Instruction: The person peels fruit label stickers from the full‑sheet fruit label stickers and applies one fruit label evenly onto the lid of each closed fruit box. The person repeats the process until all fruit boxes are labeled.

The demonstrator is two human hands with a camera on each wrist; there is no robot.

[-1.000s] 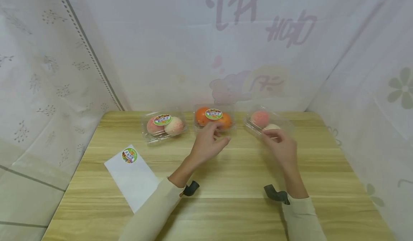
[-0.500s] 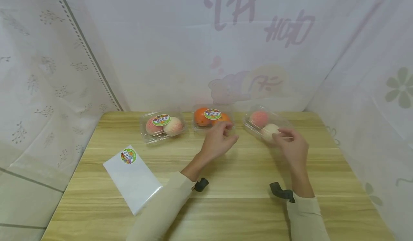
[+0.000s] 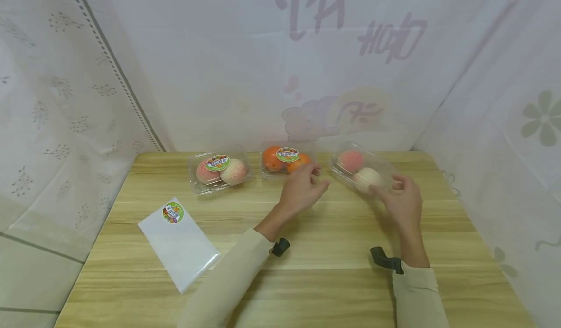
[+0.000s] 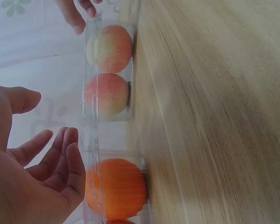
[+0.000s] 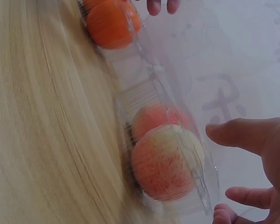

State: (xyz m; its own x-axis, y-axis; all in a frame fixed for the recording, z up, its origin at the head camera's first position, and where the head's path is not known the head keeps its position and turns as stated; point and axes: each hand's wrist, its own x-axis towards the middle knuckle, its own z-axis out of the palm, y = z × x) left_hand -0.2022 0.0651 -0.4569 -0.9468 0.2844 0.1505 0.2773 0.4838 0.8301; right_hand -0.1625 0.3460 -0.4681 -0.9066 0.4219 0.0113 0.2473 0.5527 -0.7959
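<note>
My right hand (image 3: pixel 401 201) is at the front right corner of a clear plastic fruit box (image 3: pixel 383 164) with two peaches (image 3: pixel 351 162) in it. In the right wrist view, thumb (image 5: pixel 242 133) and fingers stand apart, beside that box's upper edge. My left hand (image 3: pixel 302 186) hovers in front of the middle clear box (image 3: pixel 266 172), holding nothing, its fingers loosely bent. Two orange fruits (image 3: pixel 272 158) lie in this box under a round colourful sticker (image 3: pixel 288 155). The hand partly overlaps the box in the head view. No sticker shows on the right box's lid.
At the left stands another clear box (image 3: pixel 197 187) of peaches (image 3: pixel 233 171), also with a sticker (image 3: pixel 217 163). A white sheet (image 3: pixel 181 250) bearing one round sticker (image 3: pixel 173 212) lies on the wooden table (image 3: pixel 333 294) at front left. Printed cloth (image 3: pixel 228 74) hangs behind.
Both hands have shifted right. The right hand has moved off the pale peach toward the box's right corner, and the left has slid across in front of the middle box. The boxes have stayed put.
</note>
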